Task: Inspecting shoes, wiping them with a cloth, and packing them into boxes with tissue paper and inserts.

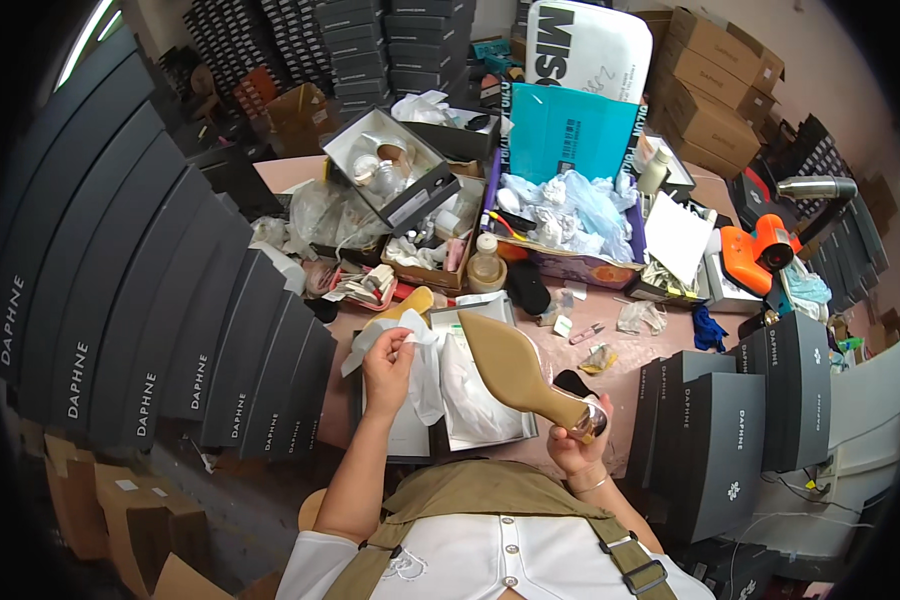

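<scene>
A high-heeled shoe (500,365) with a tan sole is in my right hand (582,450), whose fingers close round its heel. The sole faces up and the pointed toe aims to the far left. My left hand (386,372) pinches a sheet of white tissue paper (427,390), which hangs down beside the fingers. Between my hands lies an open shoebox (485,443) with a white-wrapped bundle (470,385) inside, partly behind the shoe. Just beyond the tissue, a yellowish curved piece (410,302) shows in part.
Dark shoeboxes stack high at left (120,270) and lower at right (715,450). Across the table stand a purple carton (570,266) of crumpled plastic, a bottle (485,265), a tilted open box (410,200) and an orange heat-gun-like tool (745,262). Small scissors (586,334) lie nearer.
</scene>
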Available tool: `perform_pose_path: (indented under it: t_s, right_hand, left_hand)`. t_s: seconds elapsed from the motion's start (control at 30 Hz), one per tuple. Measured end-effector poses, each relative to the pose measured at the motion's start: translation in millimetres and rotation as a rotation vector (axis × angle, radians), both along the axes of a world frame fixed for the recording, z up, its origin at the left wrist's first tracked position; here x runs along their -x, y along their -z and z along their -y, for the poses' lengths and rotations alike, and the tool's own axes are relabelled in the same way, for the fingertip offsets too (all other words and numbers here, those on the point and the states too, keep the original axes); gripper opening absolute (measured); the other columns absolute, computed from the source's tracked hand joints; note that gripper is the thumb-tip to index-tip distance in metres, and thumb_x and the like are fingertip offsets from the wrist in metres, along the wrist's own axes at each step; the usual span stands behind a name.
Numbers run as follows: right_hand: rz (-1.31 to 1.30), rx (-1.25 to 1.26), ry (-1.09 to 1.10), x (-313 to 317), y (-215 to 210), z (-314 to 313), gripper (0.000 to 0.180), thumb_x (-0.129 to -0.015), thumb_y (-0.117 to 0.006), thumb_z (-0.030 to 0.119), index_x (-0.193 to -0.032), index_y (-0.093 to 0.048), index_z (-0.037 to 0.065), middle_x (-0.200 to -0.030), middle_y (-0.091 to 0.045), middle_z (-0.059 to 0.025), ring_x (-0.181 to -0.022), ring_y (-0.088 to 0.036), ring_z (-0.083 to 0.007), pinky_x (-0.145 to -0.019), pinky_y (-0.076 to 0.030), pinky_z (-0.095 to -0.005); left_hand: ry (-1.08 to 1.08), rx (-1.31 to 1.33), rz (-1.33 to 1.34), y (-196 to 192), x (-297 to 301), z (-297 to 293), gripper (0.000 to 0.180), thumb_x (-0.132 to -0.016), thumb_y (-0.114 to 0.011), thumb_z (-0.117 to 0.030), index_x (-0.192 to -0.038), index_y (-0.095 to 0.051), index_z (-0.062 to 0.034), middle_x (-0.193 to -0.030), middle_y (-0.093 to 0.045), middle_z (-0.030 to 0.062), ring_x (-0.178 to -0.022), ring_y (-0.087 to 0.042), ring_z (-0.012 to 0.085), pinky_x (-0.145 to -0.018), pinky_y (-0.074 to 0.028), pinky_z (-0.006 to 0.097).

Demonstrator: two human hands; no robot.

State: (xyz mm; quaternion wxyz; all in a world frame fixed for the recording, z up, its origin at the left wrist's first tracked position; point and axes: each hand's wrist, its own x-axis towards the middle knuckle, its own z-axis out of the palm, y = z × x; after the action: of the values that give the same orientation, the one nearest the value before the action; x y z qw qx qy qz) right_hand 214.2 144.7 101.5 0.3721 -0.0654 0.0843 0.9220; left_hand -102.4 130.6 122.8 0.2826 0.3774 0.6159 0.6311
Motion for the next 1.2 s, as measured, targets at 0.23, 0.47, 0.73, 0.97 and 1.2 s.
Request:
perform_pose_path:
  t_s: [0.23, 0.47, 0.73, 0.97, 1.2]
  right_hand:
    - [0.201, -0.239, -0.202, 18.2, -26.5, -4.9, 0.074, -0.085, -0.038, 0.06, -0.116, -0.056, -0.004, -0.091, -0.066, -0.0182, -0.075, -0.065, -0.0296, -0.074, -0.053, -0.0503]
    - [0.473, -0.183, -0.101, 68.3, -40.3, -14.9, 0.073, -0.089, -0.039, 0.058, -0.121, -0.047, -0.006, -0.11, -0.059, -0.0235, -0.096, -0.062, -0.0388, -0.073, -0.057, -0.037]
    - [0.157, 0.074, -0.062, 16.2, -12.2, -2.5, 0.067, -0.086, -0.042, 0.061, -0.11, -0.06, 0.0, -0.099, -0.065, -0.0202, -0.085, -0.065, -0.0373, -0.059, -0.059, -0.0309]
    - [0.028, 0.064, -0.072, 17.0, -13.7, 6.1, 0.064, -0.086, -0.043, 0.061, -0.107, -0.064, 0.003, -0.098, -0.066, -0.0185, -0.087, -0.064, -0.0383, -0.061, -0.059, -0.032]
    - [0.116, 0.086, 0.005, 19.0, -18.8, 9.0, 0.067, -0.088, -0.037, 0.062, -0.108, -0.06, 0.001, -0.082, -0.065, -0.0159, -0.084, -0.064, -0.0381, -0.058, -0.058, -0.0317]
  left_hand:
    - [-0.065, -0.013, -0.126, -40.6, 10.3, -2.0, 0.016, -0.085, -0.061, -0.004, -0.1, -0.061, 0.0016, -0.074, -0.058, -0.0011, -0.063, -0.051, 0.0029, -0.055, -0.042, 0.018]
    - [-0.126, 0.047, -0.379, -46.3, -11.4, 20.3, 0.016, -0.083, -0.062, -0.006, -0.098, -0.063, -0.0001, -0.071, -0.062, 0.0081, -0.061, -0.057, 0.0128, -0.055, -0.046, 0.028]
    - [0.072, 0.007, -0.407, -42.9, -19.6, -0.1, 0.012, -0.082, -0.059, -0.003, -0.094, -0.057, 0.0009, -0.084, -0.061, 0.0126, -0.072, -0.062, 0.0214, -0.067, -0.049, 0.031]
    - [0.203, -0.066, -0.463, -47.2, -43.2, -13.4, 0.014, -0.084, -0.058, -0.004, -0.097, -0.059, 0.0004, -0.083, -0.061, 0.0134, -0.076, -0.062, 0.0264, -0.069, -0.049, 0.033]
    - [0.409, -0.085, -0.399, -62.5, -64.2, 3.0, 0.015, -0.087, -0.057, -0.007, -0.1, -0.062, -0.0004, -0.082, -0.059, 0.0109, -0.072, -0.059, 0.0215, -0.066, -0.046, 0.028]
